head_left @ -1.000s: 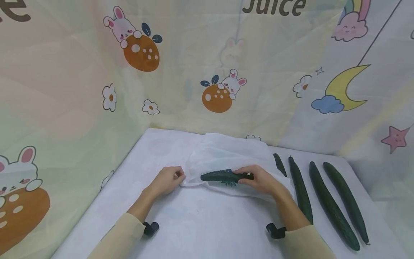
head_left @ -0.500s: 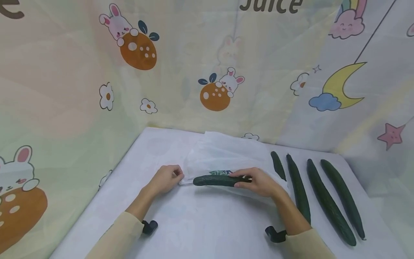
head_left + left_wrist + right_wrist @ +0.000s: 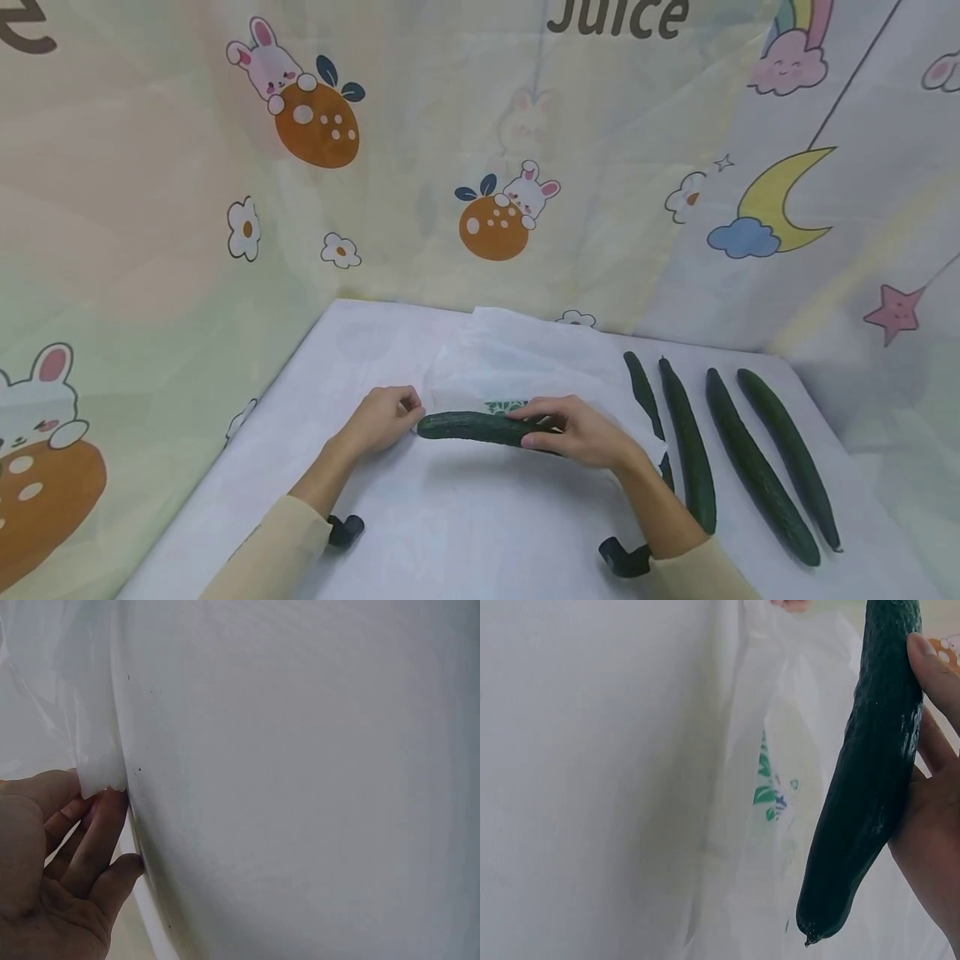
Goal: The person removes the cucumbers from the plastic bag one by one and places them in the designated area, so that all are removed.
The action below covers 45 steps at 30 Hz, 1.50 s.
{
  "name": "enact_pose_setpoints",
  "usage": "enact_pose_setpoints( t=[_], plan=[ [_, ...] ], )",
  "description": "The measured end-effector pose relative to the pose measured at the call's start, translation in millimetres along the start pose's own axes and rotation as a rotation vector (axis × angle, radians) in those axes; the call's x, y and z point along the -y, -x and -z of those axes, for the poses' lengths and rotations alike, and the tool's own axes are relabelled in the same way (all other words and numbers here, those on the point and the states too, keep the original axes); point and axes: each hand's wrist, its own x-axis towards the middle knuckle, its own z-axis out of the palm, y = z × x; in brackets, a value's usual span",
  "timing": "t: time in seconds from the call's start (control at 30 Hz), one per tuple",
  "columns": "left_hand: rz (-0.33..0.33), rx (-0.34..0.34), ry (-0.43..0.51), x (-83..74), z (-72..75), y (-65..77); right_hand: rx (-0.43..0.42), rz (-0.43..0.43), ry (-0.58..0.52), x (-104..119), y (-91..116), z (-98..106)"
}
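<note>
My left hand [image 3: 382, 417] pinches the near left corner of a thin white plastic bag [image 3: 517, 358]; the left wrist view shows the bag's edge [image 3: 101, 765] between thumb and fingertips. My right hand [image 3: 581, 433] grips a dark green cucumber [image 3: 465, 427] near its right end. The cucumber lies crosswise over the bag's near edge, its left tip close to my left fingers. In the right wrist view the cucumber [image 3: 870, 772] is held between thumb and fingers, in front of the bag's green and blue print [image 3: 769, 787].
To the right, several more cucumbers [image 3: 761, 467] lie side by side on the white table [image 3: 465, 533]. The leftmost of these [image 3: 645, 392] is partly covered by the bag and my right arm. A printed cloth [image 3: 405, 167] hangs behind and at both sides.
My right hand has moved the cucumber left and nearer to me, off the bag's print to its near edge. My left hand stays at the bag's corner.
</note>
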Motion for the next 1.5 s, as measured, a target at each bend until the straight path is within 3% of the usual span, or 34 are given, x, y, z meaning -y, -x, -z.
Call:
enact_pose_setpoints(
  t=[0.3, 0.43, 0.77, 1.0, 1.13, 1.3, 1.5],
  plan=[
    [0.033, -0.001, 0.024, 0.6, -0.1, 1.0, -0.010, 0.091, -0.087, 19.4, -7.7, -5.6],
    [0.009, -0.018, 0.003, 1.2, 0.0, 2.6, -0.035, 0.138, -0.120, 33.5, -9.6, -0.5],
    [0.013, 0.002, 0.010, 2.7, 1.1, 4.0, -0.169, 0.281, -0.190, 65.2, -1.6, 31.7],
    [0.004, 0.012, 0.011, 4.6, 0.7, 2.3, -0.276, 0.263, -0.246, 72.0, 15.3, 55.9],
    [-0.001, 0.013, 0.024, 3.7, 0.8, 2.1, -0.327, 0.293, -0.292, 69.4, 29.1, 72.0],
    [-0.021, 0.013, 0.031, 3.3, -0.3, 1.5, -0.477, 0.205, -0.270, 68.3, 59.0, 91.7],
    [-0.032, 0.011, 0.033, 0.6, 1.4, 0.9, -0.692, -0.027, -0.256, 65.1, 97.9, 111.2]
  ],
)
